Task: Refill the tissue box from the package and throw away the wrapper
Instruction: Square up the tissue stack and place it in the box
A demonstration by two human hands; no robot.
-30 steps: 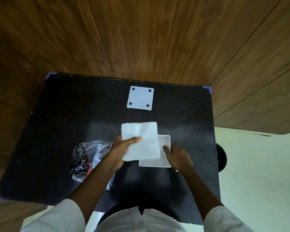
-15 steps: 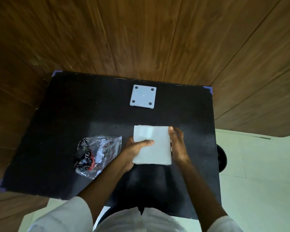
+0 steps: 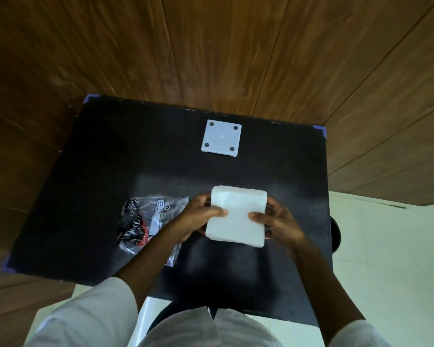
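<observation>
Tissue stack [image 3: 237, 216]: a white square pile of folded tissues, held between both hands above the near-middle of the black table [image 3: 85, 196], slightly toward its right edge; whether it rests in anything beneath cannot be told, since the stack covers what lies under it.
Left hand [image 3: 198, 216]: clamped on the stack's left edge, thumb laid on the top sheet, fingers wrapped under and behind.
Right hand [image 3: 277, 220]: clamped on the stack's right edge, thumb pressed on top, fingers curled around the side.
Wrapper [image 3: 148, 219]: crumpled clear plastic with black, red and white print, lying flat on the table just left of the left hand, partly crossed by the left forearm.
White square panel [image 3: 221, 141]: a flat piece with four dark round pads at its corners, set near the far edge of the table, well apart from the stack.
Sleeves [image 3: 90, 319]: white, seen at the near edge of the view.
Surroundings: wood panelling [image 3: 211, 46] beyond the table's far edge; pale floor tiles [image 3: 386, 246] past its right edge.
</observation>
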